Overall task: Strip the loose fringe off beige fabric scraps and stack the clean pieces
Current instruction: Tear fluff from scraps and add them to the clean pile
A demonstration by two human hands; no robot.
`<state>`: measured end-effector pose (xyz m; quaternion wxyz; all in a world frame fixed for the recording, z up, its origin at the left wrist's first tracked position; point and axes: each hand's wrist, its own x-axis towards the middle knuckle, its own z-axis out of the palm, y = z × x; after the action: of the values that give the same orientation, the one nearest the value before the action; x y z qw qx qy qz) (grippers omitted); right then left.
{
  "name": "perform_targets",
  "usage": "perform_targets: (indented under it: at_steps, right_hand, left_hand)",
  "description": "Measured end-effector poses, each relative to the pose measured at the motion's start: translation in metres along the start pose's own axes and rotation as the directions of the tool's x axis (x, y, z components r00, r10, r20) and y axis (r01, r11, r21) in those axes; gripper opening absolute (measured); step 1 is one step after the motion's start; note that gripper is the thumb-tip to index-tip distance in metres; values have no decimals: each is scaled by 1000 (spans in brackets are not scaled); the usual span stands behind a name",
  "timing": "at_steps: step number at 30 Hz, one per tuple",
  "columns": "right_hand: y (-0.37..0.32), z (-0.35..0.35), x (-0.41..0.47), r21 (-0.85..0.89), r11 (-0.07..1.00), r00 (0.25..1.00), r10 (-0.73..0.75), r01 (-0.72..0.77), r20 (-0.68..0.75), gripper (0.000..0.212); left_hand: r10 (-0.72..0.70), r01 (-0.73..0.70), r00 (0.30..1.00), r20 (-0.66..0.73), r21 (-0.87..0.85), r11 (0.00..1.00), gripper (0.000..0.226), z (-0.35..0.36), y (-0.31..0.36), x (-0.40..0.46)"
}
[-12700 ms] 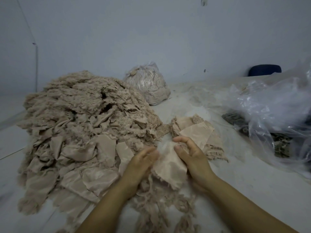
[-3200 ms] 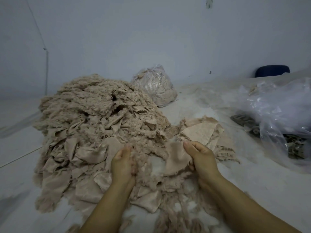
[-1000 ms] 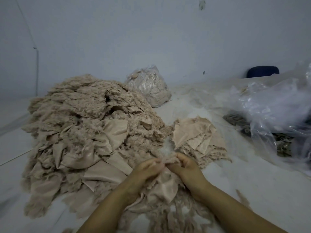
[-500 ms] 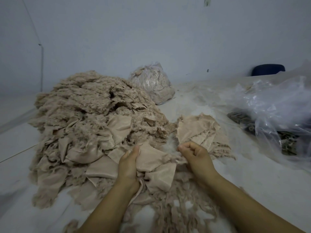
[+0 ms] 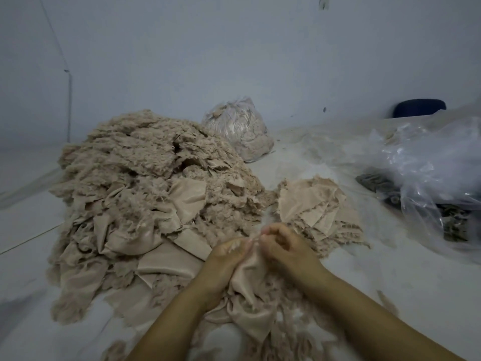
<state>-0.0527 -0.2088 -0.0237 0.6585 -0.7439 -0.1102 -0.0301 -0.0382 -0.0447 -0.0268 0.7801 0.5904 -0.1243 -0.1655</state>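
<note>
Head view: both hands meet at about 6 o'clock, low in the frame. The left hand (image 5: 229, 259) and the right hand (image 5: 283, 248) are curled, fingers clamped on the top edge of one beige scrap (image 5: 250, 290), which hangs bunched between the wrists and drapes onto the white counter (image 5: 390, 277). The fingertips are blurred, so exactly what they pinch is hard to read; it looks like the fringe at the edge.

Risk, as a judgement: with the two grips so close together, a sharp pull could tear the cloth itself rather than free the threads, or the fringe could snap short and leave a ragged edge. Stripped fringe (image 5: 291, 334) already lies under the wrists at 6 o'clock and could snag on the scrap.

Around: the big unsorted heap (image 5: 145, 183) fills 9 to 11 o'clock, touching the work area. The stack of clean pieces (image 5: 312, 201) sits at 1 o'clock, just beyond the right hand, nothing barring the way. A tied bag of scraps (image 5: 239, 131) stands at 12 o'clock; crumpled clear plastic (image 5: 429, 168) lies at 3 o'clock, well apart.
</note>
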Motion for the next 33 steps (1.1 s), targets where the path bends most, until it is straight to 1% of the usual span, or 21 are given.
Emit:
perform_targets:
  at_steps: [1, 2, 5, 6, 8, 10, 12, 15, 17, 18, 19, 20, 21, 22, 23, 26, 27, 28, 30, 32, 33]
  right_hand:
    - [0, 4, 0, 3, 1000, 1000, -13, 13, -20, 15]
    - [2, 7, 0, 15, 1000, 997, -24, 25, -72, 12]
    - [0, 8, 4, 62, 998, 972, -13, 29, -235, 20]
    - [-2, 7, 5, 66, 997, 964, -23, 42, -265, 21]
    - [-5, 2, 6, 78, 996, 941, -21, 50, -338, 22]
    - [-6, -4, 9, 109, 993, 911, 13, 36, -413, 22]
    - [-7, -8, 10, 126, 992, 898, 39, 18, -437, 22]
    - [-8, -5, 10, 134, 991, 914, 41, 15, -405, 24]
    - [-11, -3, 10, 195, 980, 936, 42, 29, -348, 30]
    - [-12, -6, 10, 217, 976, 957, 54, 10, -286, 36]
    - [-14, -8, 9, 198, 979, 977, 83, -43, -196, 41]
    - [-16, -10, 7, 153, 982, 989, 126, -112, -84, 38]
    - [-14, -10, 6, 110, 980, 986, 168, -168, 14, 33]
    - [-10, -9, 5, 74, 978, 980, 191, -195, 54, 30]
    - [-7, -7, 6, 49, 978, 979, 201, -202, 18, 32]
    - [-6, -4, 13, 27, 989, 959, 148, -146, -243, 34]
    - [-9, -6, 14, 35, 993, 957, 121, -116, -262, 34]
    - [-12, -8, 14, 52, 994, 968, 109, -99, -228, 34]
    - [-21, -10, 10, 52, 983, 982, 181, -179, -55, 33]
    - [-27, -9, 6, -30, 959, 951, 283, -281, 128, 34]
    - [-26, -10, 6, -62, 957, 944, 291, -285, 155, 40]
  left_hand:
    - [20, -19, 1000, -20, 20, 1000, 22, 2, -1, 0]
    - [45, -43, 997, -63, 32, 999, 22, 4, -1, 1]
    - [112, -99, 967, -230, 68, 993, 25, 9, -3, 6]
    - [118, -106, 949, -291, 57, 993, 26, 9, -3, 8]
    - [77, -113, 915, -396, -68, 991, 27, 6, -2, 12]
    - [65, -128, 904, -422, -124, 984, 29, 0, 0, 13]
    - [92, -123, 920, -382, -58, 991, 26, -3, -1, 12]
    - [77, -70, 979, -191, 44, 997, 34, 3, -6, 8]
    - [59, -48, 997, -58, 174, 983, 20, 5, -9, 5]
    - [68, -58, 997, -37, 214, 975, 10, 6, -8, 3]
    - [77, -64, 996, -48, 226, 972, 10, 6, -8, 1]
    - [89, -71, 993, -75, 212, 975, 18, 5, -8, 1]
    - [100, -79, 989, -105, 187, 979, 34, 5, -7, 1]
    - [110, -88, 986, -129, 165, 982, 44, 6, -6, 2]
    - [124, -102, 982, -140, 159, 982, 47, 8, -4, 1]
    - [144, -110, 980, -134, 230, 967, 41, 9, -6, 3]
    - [150, -114, 979, -139, 237, 965, 37, 9, -6, 3]
    - [151, -117, 978, -144, 223, 968, 32, 9, -5, 3]
    - [136, -111, 978, -156, 156, 981, 34, 7, -4, 2]
    - [105, -88, 979, -174, 105, 991, 35, 5, -3, 2]
    - [97, -81, 979, -179, 90, 993, 30, 5, -3, 2]
